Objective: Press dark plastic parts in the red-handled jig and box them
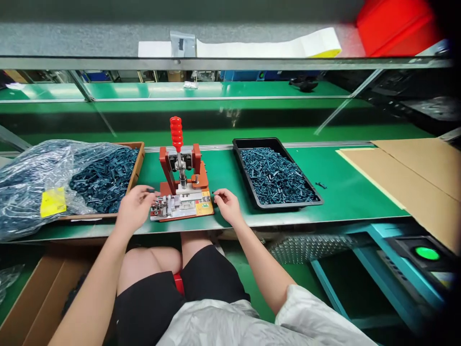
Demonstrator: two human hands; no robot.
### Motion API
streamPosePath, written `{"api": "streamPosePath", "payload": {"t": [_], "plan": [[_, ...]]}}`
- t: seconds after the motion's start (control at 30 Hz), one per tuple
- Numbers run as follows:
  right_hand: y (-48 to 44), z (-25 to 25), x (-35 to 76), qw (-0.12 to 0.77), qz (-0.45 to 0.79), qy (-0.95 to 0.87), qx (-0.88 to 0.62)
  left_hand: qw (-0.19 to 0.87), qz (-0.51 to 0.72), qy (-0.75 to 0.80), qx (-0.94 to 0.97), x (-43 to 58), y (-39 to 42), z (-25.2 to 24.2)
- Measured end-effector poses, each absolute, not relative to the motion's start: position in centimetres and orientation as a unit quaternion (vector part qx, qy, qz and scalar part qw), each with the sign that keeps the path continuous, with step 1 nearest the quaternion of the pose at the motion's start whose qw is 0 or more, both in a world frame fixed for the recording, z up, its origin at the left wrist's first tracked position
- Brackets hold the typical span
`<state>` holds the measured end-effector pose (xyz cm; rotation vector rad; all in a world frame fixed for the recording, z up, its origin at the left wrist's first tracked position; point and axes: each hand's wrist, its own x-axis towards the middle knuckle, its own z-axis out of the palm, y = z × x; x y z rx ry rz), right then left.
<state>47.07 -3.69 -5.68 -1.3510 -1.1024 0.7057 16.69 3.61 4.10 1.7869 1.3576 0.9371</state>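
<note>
Red paint coated the upright frame of the press [183, 179], which stood on the green counter [222, 168] with its ribbed handle [176, 133] pointing up. At the foot of the press, on the near side, lay a metal fixture [173, 205], with a yellow label [204, 207] towards its right end. The left hand [135, 210] was at the left edge of the press, its fingers curled beside the fixture; a dark sliver [150, 189] showed by the fingertips, but whether that grip was closed on it could not be made out. The right hand [228, 206] was just right of the press, its grip narrow, thumb and finger pinching a small dark piece [213, 192].

Left of the press sat a brown crate [138, 166] heaped with dark blue parts [108, 181], partly covered by a clear plastic bag [32, 168] with a yellow sticker [53, 202] on it. Right of the press, a black tray [286, 206] held many small dark blue pieces [275, 175]. Farther right of the press, past the tray, lay a loose part [321, 185], then a cardboard sheet [418, 168]. Above and behind the press, a shelf [90, 41] carried a white paper strip [255, 50] and a small clear packet [183, 45]
</note>
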Motion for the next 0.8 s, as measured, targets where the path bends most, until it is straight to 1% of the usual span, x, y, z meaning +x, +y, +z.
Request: {"api": "streamPosePath", "payload": {"t": [0.07,0.17,0.23,0.37,0.53,0.63,0.73,0.8], "plan": [[-3.9,-5.5,47.1,0.583,0.297,-0.481,-0.584,0.335,0.317,0.507,0.728,18.6,3.5,3.6],[-4.1,-5.5,47.1,0.570,0.291,-0.494,-0.588,0.259,0.244,0.476,0.804,20.6,3.6,3.3],[-3.9,-5.7,47.1,0.568,0.291,-0.495,-0.590,0.233,0.216,0.473,0.822,21.5,3.6,3.3],[-3.7,-6.3,46.9,0.577,0.292,-0.478,-0.594,0.205,0.184,0.512,0.813,22.7,3.5,2.8],[-3.7,-6.7,47.0,0.531,0.280,-0.506,-0.619,0.143,0.161,0.466,0.858,23.1,3.1,1.0],[-3.7,-7.0,47.0,0.528,0.294,-0.507,-0.615,0.116,0.164,0.470,0.860,23.3,2.5,0.4],[-3.6,-7.2,47.0,0.538,0.305,-0.498,-0.608,0.118,0.152,0.485,0.853,23.7,2.1,0.4],[-3.7,-7.1,46.9,0.529,0.290,-0.507,-0.616,0.129,0.144,0.491,0.849,24.0,2.2,0.7]]}}
